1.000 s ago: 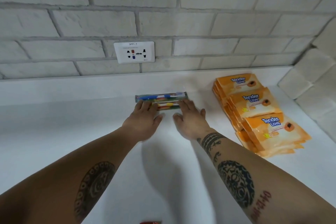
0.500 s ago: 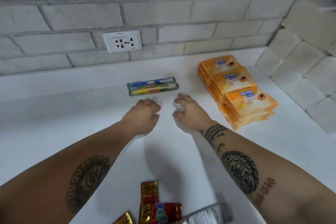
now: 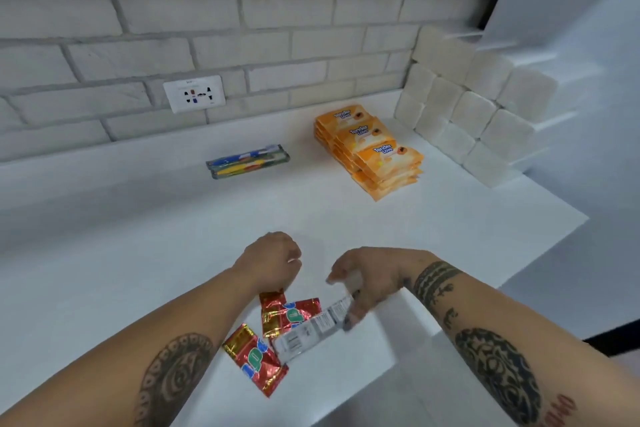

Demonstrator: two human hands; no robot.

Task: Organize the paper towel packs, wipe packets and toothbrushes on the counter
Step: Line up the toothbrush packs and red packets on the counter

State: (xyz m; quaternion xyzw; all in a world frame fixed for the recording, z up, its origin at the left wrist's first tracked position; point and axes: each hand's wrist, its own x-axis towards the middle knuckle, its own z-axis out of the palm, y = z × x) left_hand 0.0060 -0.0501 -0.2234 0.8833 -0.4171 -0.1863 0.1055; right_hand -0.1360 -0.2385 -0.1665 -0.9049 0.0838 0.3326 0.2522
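Several toothbrushes in clear packs point(image 3: 247, 161) lie side by side near the back wall. To their right is a stack of orange wipe packets point(image 3: 370, 149), and white paper towel packs point(image 3: 467, 107) are piled against the right corner. My left hand point(image 3: 273, 262) hovers with fingers curled under, just above a red foil packet point(image 3: 287, 314); its fingertips are hidden. My right hand point(image 3: 367, 282) pinches the upper end of a white barcode-printed packet point(image 3: 311, 326) that lies across the red ones.
A second red foil packet point(image 3: 256, 357) lies close to the counter's front edge point(image 3: 346, 402). A wall socket point(image 3: 194, 94) sits in the brick wall behind. The counter point(image 3: 138, 236) ends at a right edge beyond the towel packs.
Both hands pulled back from the toothbrush packs toward the front of the counter. The right hand has taken hold of the white packet. The view tilted down and to the right.
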